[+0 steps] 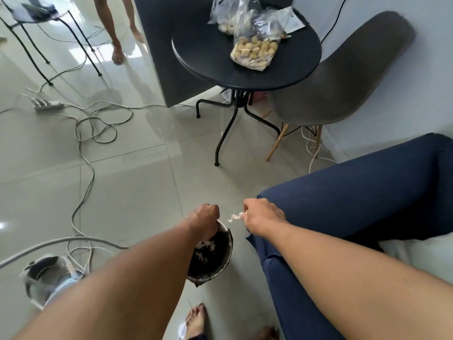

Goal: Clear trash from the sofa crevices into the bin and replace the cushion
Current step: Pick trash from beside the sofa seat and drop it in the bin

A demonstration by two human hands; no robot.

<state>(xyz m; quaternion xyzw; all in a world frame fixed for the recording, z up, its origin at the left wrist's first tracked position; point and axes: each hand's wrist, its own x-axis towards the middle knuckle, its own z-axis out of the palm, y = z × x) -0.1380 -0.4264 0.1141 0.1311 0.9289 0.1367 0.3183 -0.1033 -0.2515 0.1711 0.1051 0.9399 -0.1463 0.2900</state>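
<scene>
A small round bin [224, 260] with a dark liner stands on the floor beside the navy sofa [355, 192]. White paper scraps [204, 246] lie inside it. My left hand [204, 220] is closed over the bin's far rim; what it grips is hidden. My right hand [263, 217] hovers just right of the bin, at the sofa's armrest, pinching a crumpled white scrap of trash [235, 217] between its fingers. The sofa's pale seat base [416, 256] shows at the right, with no cushion in view.
A black round table [247, 69] with snack bags stands ahead, a grey chair [343, 77] to its right. White cables [85, 148] and a power strip [46, 105] trail over the tiled floor at left. A fan base [46, 278] sits near left. Another person's legs [117, 33] stand far back.
</scene>
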